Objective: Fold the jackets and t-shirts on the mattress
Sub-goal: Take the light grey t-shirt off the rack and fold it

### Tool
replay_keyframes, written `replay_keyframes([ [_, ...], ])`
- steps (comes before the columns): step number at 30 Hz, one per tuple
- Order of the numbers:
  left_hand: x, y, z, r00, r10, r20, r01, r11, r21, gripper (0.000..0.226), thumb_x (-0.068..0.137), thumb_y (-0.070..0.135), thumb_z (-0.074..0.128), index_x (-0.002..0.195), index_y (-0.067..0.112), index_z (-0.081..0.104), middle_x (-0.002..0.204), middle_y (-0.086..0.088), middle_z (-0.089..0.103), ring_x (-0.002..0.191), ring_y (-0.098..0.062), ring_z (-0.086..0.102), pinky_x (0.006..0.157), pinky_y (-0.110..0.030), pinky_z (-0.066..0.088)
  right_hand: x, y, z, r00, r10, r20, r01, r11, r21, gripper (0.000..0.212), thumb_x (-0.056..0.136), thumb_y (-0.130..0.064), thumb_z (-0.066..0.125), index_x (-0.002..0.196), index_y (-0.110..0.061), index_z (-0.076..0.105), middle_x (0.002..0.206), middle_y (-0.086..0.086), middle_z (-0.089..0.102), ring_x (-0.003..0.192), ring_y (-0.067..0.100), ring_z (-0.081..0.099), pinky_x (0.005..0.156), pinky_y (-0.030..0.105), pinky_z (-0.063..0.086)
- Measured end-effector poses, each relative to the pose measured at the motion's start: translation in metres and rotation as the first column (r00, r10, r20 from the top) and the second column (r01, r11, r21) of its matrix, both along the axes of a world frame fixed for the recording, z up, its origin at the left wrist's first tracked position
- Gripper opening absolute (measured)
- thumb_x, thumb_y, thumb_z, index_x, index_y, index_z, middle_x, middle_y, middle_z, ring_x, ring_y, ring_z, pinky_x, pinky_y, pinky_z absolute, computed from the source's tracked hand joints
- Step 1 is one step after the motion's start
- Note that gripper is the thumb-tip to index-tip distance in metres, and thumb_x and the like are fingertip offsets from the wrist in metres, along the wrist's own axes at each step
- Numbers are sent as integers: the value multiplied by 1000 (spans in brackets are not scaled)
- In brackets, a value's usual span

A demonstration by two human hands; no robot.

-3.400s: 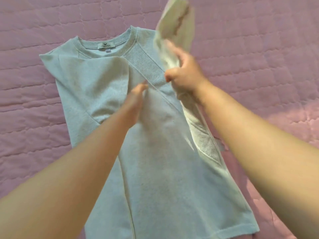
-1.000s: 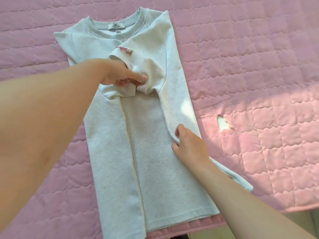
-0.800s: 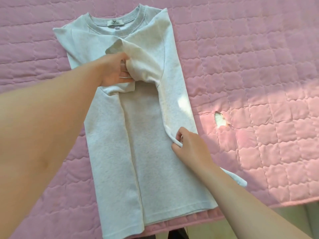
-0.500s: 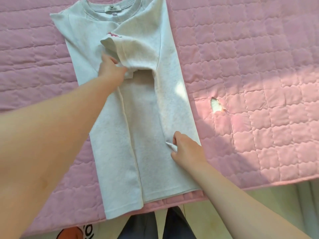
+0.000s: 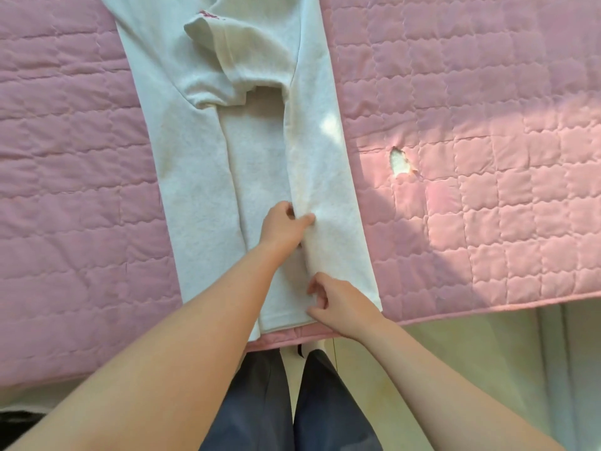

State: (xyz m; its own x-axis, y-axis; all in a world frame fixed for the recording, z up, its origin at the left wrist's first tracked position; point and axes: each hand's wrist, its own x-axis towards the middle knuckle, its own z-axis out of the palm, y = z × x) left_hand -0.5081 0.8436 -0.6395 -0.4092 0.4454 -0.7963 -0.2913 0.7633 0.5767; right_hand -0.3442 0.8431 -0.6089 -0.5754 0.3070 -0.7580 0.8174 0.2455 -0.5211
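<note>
A light grey t-shirt (image 5: 201,177) lies lengthwise on the pink quilted mattress (image 5: 487,92), both long sides folded in toward the middle. Its right sleeve (image 5: 240,60), with a red mark on the cuff, lies folded across the chest. My left hand (image 5: 282,226) pinches the inner edge of the right-hand flap at mid-length, thumb on top. My right hand (image 5: 338,304) grips the same flap edge close to the hem, near the mattress's front edge. The collar is out of view at the top.
The mattress's front edge (image 5: 487,302) runs just below the shirt's hem. A small tear (image 5: 399,161) shows white filling right of the shirt. My legs in dark trousers (image 5: 286,402) stand against the edge, with pale floor (image 5: 471,353) to the right.
My left hand let go of the sleeve and came down to the right flap's edge. My right hand slid down toward the hem. The view tilted down, bringing the mattress edge and my legs in.
</note>
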Motion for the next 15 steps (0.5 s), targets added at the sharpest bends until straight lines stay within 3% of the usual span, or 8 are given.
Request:
replay_keyframes([
  [3, 12, -31, 2, 995, -91, 45, 93, 994, -52, 20, 80, 14, 77, 85, 17, 57, 86, -10, 68, 79, -25, 69, 75, -38, 59, 6, 3, -4, 995, -95, -11, 96, 989, 111, 12, 88, -23, 53, 97, -24, 60, 86, -11, 60, 82, 12, 58, 68, 27, 42],
  [7, 25, -60, 3, 986, -166, 29, 168, 985, -50, 12, 82, 9, 73, 86, 12, 62, 81, -11, 72, 71, -18, 71, 71, -34, 57, 0, 14, -9, 992, -120, -22, 122, 984, 131, 14, 85, -16, 53, 94, -23, 61, 89, -7, 61, 82, 13, 58, 75, 31, 49],
  [10, 29, -80, 9, 923, -331, -197, 331, 943, -35, 10, 86, 14, 66, 91, 21, 61, 81, 4, 68, 74, -11, 65, 71, -31, 54, 1, 20, -10, 999, 25, -34, -20, 991, 132, 20, 83, -10, 52, 97, -19, 63, 98, -4, 60, 91, 17, 58, 80, 33, 48],
  [13, 27, -104, 20, 733, -440, -519, 490, 871, -47, 15, 87, 13, 59, 99, 22, 56, 94, 11, 57, 85, -8, 54, 70, -26, 47, 7, 26, -7, 966, 224, -131, -148, 890, 431, 27, 77, -11, 63, 104, -14, 62, 112, 4, 57, 105, 24, 54, 87, 39, 46],
  [15, 23, -124, 25, 608, -454, -651, 529, 843, -94, 13, 83, 13, 62, 94, 17, 55, 94, 5, 53, 88, -14, 50, 74, -30, 44, 15, 30, -5, 922, 370, -119, -258, 812, 524, 45, 73, -21, 68, 116, -13, 58, 129, 9, 53, 120, 29, 50, 97, 44, 43],
])
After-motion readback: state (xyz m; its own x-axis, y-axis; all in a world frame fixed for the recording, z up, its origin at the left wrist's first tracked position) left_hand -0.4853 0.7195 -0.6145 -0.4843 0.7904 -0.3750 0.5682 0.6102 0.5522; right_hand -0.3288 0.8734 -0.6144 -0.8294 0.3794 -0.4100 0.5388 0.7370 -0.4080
